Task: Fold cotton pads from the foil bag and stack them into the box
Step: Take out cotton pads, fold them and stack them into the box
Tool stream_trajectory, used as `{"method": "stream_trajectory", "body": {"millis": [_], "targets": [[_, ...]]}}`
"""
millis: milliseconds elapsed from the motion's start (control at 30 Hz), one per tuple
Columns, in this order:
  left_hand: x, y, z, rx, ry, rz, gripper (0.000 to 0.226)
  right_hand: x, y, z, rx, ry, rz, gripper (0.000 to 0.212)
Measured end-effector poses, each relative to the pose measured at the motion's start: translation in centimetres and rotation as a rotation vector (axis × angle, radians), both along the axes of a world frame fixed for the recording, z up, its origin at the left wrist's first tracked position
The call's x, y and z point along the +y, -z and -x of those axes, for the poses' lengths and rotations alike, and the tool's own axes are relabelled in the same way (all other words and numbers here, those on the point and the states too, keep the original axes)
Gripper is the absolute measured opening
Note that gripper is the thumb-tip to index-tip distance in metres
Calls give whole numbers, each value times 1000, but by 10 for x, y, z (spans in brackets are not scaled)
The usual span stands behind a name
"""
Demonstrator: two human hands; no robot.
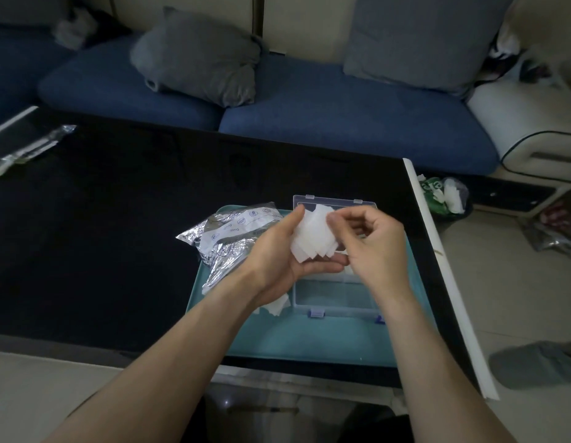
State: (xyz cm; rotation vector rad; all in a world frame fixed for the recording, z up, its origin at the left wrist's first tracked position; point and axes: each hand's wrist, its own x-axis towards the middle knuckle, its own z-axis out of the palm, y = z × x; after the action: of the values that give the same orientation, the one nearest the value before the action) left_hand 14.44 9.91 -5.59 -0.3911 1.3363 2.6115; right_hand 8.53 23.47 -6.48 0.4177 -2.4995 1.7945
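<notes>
At frame centre our left hand [279,251] grips a fanned pad stack [313,238], right hand [370,238] pinching one; box [335,298] looks nearly empty, so we judge most stacking remains.

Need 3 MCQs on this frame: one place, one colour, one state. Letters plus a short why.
1. Where is the foil bag?
A. left of the box
B. inside the box
C. on the sofa

2. What colour is the tray?
A. red
B. teal
C. yellow

3. How is the box?
A. lid shut
B. upside down
C. lid open

Key:
1 A: the bag lies on the tray's left edge, beside the box.
2 B: the tray's bare near part is teal.
3 C: the lid stands up behind the pads, held in the left hand, with the right hand at them.
</notes>
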Motion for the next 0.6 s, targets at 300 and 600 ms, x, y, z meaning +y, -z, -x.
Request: {"method": "stream_trajectory", "body": {"millis": [300,600], "targets": [[-2,2,-5,7,-130,648,51,13,-6,6,7,-172,-177,15],[0,13,1,-5,-285,959,32,10,-2,-1,-49,-433,-189,53]]}}
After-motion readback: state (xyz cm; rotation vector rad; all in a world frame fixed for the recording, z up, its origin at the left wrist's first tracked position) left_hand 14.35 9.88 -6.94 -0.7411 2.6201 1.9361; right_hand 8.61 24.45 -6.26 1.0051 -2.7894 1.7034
